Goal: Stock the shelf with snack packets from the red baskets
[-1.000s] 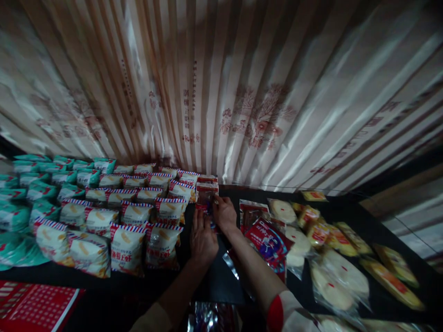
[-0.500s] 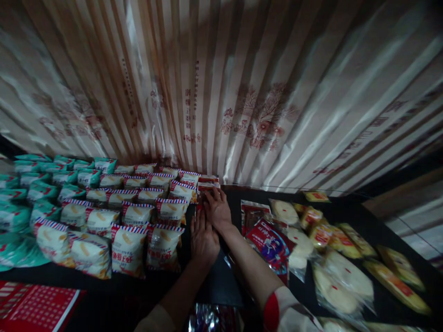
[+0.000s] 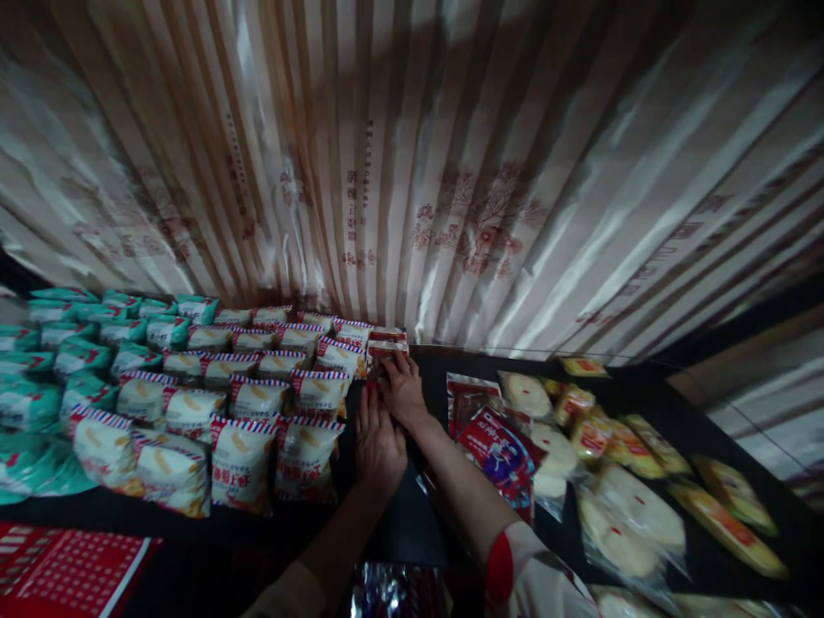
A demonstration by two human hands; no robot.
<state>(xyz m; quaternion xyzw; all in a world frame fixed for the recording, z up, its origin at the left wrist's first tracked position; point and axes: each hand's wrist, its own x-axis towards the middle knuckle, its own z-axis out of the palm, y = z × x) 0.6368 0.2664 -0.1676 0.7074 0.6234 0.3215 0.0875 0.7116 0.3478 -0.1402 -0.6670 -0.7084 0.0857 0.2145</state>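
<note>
My left hand (image 3: pixel 380 446) lies flat, fingers stretched away from me, over the near end of a short column of flat red-and-brown snack packets (image 3: pixel 384 340). Just beyond it, my right hand (image 3: pixel 402 388) rests palm down with its fingers spread on the same packets, its thumb side close to the left fingertips. Both hands are open and press on the packets, covering much of them. To the left, next to the hands, stand white snack bags (image 3: pixel 319 394) with striped red and blue tops. A loose red-and-purple packet (image 3: pixel 499 451) lies right of my right forearm.
Teal snack bags (image 3: pixel 83 356) stand in rows at the far left. Round flat breads in clear wrap (image 3: pixel 640 506) and yellow packets (image 3: pixel 590 433) lie on the right. Shiny packets (image 3: pixel 396 592) are at the near edge. A printed, pleated curtain (image 3: pixel 386 172) hangs behind the dark table (image 3: pixel 412 532).
Both hands stay nearly where they were on the packets. The view has shifted slightly, and the goods on the right appear a little further left.
</note>
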